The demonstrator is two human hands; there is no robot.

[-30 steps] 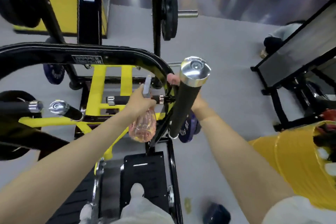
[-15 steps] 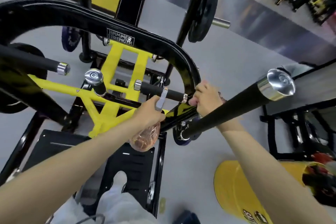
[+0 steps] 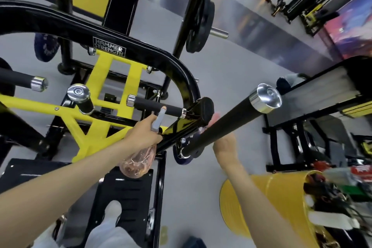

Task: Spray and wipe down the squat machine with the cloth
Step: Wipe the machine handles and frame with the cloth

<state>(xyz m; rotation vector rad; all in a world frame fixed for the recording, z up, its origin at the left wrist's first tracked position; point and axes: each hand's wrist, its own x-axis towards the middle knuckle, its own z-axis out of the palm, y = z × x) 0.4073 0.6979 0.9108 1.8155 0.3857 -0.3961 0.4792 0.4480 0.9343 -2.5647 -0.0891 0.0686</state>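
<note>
My left hand [image 3: 145, 134] has its fingers curled round the bottle [image 3: 138, 162], just near the machine [image 3: 141, 50]. My right hand [image 3: 224, 144] is behind the right bar [image 3: 221, 127]; its fingers are hidden, so I can't tell.

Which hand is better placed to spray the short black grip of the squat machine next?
Left. The left hand grips the spray bottle, and its nozzle is right by the short black grip. The right hand is partly hidden behind the long black handle, away from that grip.
</note>
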